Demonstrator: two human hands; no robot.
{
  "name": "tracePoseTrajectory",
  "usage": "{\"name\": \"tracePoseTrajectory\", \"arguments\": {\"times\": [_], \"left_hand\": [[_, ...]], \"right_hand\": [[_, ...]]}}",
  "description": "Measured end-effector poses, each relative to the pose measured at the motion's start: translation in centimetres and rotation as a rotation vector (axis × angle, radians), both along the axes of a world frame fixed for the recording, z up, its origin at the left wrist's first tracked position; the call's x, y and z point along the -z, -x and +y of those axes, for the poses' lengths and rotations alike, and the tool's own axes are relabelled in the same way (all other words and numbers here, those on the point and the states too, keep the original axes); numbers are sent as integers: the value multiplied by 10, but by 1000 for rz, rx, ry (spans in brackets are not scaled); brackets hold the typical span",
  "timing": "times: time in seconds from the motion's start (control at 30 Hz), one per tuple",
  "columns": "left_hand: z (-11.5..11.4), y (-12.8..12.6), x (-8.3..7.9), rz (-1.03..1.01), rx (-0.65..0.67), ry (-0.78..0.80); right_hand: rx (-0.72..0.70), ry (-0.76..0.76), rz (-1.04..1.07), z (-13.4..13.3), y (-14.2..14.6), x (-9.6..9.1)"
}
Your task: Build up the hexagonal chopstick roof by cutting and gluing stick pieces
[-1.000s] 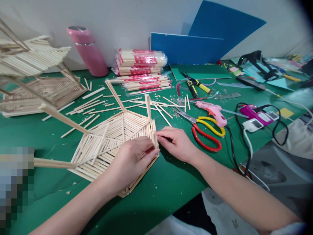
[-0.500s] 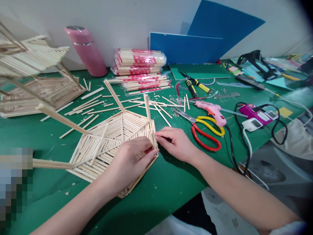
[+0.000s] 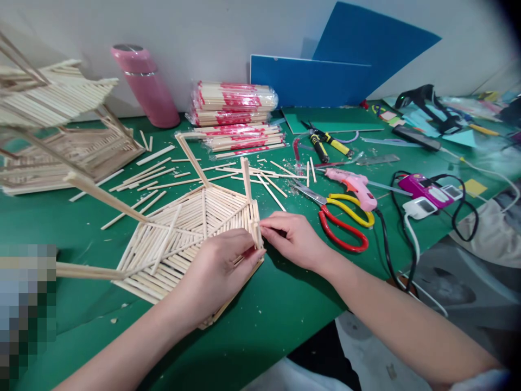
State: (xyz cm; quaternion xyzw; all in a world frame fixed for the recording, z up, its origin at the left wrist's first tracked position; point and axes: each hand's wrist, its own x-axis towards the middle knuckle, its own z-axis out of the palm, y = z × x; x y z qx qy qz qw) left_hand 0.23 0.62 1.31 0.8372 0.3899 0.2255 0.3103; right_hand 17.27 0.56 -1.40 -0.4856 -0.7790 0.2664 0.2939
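Note:
A flat hexagonal panel of glued wooden sticks lies on the green table, with long sticks rising from its corners. My left hand rests on the panel's near right part, fingers curled and pinching a short stick at the right edge. My right hand meets it from the right, fingertips pressed on the same short stick at the panel's corner.
Loose sticks lie behind the panel. Packs of chopsticks, a pink bottle, a stick model, red-yellow scissors, a pink glue gun, pliers, blue boards and cables surround it.
Both hands stay at the panel's right corner; the fingers shift only slightly on the short stick.

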Motion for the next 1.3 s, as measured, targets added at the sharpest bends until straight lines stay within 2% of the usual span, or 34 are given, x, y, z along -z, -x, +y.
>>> {"name": "tracePoseTrajectory", "arguments": {"times": [0.3,0.97,1.3], "left_hand": [[-4,2,6,4,-11,-27],[-2,0,1,24,26,-29],[-1,2,0,1,67,24]], "right_hand": [[-11,2,21,0,1,-2],[-19,68,71,-1,3,-3],[-24,96,86,-3,4,-3]]}}
